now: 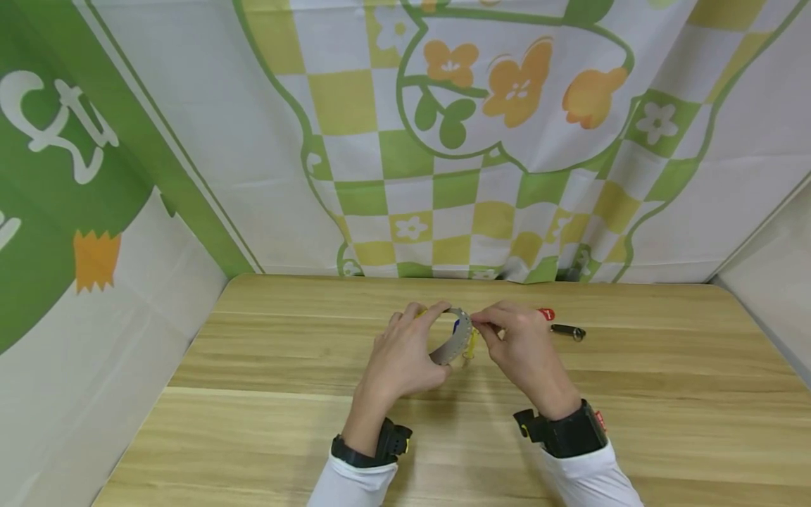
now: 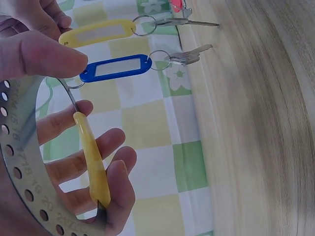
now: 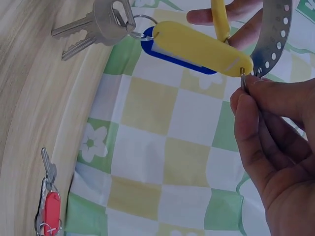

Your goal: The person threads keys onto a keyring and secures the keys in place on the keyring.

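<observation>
My left hand (image 1: pixel 405 355) grips a curved grey metal strip with rows of holes (image 1: pixel 453 339), seen close up as the perforated strip (image 2: pixel 22 177) in the left wrist view. Yellow key tags (image 2: pixel 97 32) and a blue key tag (image 2: pixel 117 68) with silver keys (image 2: pixel 188 55) hang from it. Another yellow tag (image 2: pixel 92 160) lies across my left fingers. My right hand (image 1: pixel 516 345) pinches the small ring of a yellow tag (image 3: pixel 199 48) against the strip's edge (image 3: pixel 275 37); the blue tag (image 3: pixel 172 56) and keys (image 3: pixel 101 22) dangle behind it.
A red-tagged key (image 1: pixel 546 314) and a dark key (image 1: pixel 568 331) lie on the wooden table (image 1: pixel 665 394) just right of my hands; the red tag (image 3: pixel 49 209) also shows in the right wrist view. A checked floral cloth (image 1: pixel 443 141) hangs behind.
</observation>
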Motion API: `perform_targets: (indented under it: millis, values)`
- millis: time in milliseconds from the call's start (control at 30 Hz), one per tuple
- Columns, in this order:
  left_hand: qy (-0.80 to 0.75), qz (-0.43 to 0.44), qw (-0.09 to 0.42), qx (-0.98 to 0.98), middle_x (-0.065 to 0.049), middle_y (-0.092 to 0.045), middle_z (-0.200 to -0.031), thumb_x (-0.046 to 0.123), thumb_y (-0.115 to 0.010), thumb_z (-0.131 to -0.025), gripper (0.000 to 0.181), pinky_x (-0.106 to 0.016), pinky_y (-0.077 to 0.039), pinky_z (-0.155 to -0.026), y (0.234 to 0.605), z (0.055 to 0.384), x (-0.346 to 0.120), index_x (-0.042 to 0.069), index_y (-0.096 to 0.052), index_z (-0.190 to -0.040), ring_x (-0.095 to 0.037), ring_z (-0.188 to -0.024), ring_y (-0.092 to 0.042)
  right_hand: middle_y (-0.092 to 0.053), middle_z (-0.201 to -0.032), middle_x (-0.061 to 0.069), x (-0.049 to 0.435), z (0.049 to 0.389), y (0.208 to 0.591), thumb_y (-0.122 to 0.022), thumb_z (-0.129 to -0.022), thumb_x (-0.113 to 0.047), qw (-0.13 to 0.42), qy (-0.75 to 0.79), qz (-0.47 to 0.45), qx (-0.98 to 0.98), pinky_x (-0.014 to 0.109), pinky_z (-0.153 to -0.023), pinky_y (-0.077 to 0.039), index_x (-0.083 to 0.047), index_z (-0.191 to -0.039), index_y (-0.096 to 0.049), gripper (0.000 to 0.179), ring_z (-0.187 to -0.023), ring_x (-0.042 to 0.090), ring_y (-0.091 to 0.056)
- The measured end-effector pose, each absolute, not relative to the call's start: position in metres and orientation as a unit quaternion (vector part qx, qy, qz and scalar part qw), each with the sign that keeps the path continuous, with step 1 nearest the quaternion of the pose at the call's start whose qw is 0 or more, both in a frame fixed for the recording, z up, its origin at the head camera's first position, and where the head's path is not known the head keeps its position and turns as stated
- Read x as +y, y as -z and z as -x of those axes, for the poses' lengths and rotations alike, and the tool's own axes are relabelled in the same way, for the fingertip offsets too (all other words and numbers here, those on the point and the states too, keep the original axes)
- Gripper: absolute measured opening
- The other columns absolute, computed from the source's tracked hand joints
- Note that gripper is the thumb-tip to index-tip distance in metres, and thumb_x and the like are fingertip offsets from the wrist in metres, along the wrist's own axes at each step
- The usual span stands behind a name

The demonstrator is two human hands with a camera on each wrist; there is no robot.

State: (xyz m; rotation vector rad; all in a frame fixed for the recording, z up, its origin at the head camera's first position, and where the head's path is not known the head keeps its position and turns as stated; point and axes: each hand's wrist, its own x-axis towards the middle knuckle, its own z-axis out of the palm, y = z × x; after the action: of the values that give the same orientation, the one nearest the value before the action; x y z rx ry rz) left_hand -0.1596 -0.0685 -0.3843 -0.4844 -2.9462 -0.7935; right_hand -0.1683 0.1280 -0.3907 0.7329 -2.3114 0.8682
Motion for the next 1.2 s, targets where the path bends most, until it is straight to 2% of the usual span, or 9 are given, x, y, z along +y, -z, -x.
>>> perform_targets:
  millis: [333,600,800,1200]
  values:
    - [0.263,0.154,0.023,-0.952,-0.011,-0.055,-0.135,0.025,-0.081,-0.068,0.086,-0.050,-0.049,-0.069,0.3838,0.1590,-0.0686,0.027,-0.051,-0.149,-0.032,-0.107,-0.056,-0.073,-0.086,0.007,0.1274,0.1691,0.3921,-0.081,-0.078,0.010,0.281,-0.313,-0.279,-0.863,0.032,-0.061,-0.056,-0.002,-0.090,-0.079,0.017,-0.075,0.017,-0.069]
    - [0.271,0.148,0.032,-0.951,-0.010,-0.056,-0.133,0.024,-0.079,-0.067,0.087,-0.050,-0.049,-0.071,0.3835,0.1592,-0.0688,0.028,-0.051,-0.149,-0.032,-0.106,-0.055,-0.075,-0.082,0.008,0.1274,0.1691,0.3884,-0.080,-0.082,0.003,0.247,-0.383,-0.207,-0.866,0.030,-0.061,-0.058,0.000,-0.092,-0.078,0.011,-0.068,0.014,-0.071]
    - [0.276,0.144,0.035,-0.950,-0.010,-0.055,-0.134,0.023,-0.078,-0.068,0.086,-0.050,-0.049,-0.071,0.3835,0.1589,-0.0684,0.026,-0.051,-0.149,-0.032,-0.106,-0.055,-0.075,-0.078,0.006,0.1267,0.1678,0.3869,-0.079,-0.083,0.001,0.248,-0.391,-0.188,-0.866,0.031,-0.059,-0.057,-0.002,-0.090,-0.080,0.008,-0.064,0.012,-0.069]
    - [0.267,0.149,0.035,-0.951,-0.010,-0.055,-0.135,0.024,-0.081,-0.067,0.087,-0.050,-0.049,-0.070,0.3837,0.1596,-0.0689,0.027,-0.052,-0.149,-0.032,-0.106,-0.056,-0.074,-0.081,0.005,0.1269,0.1689,0.3895,-0.082,-0.077,0.008,0.284,-0.341,-0.254,-0.859,0.030,-0.058,-0.053,-0.003,-0.088,-0.080,0.015,-0.068,0.013,-0.067]
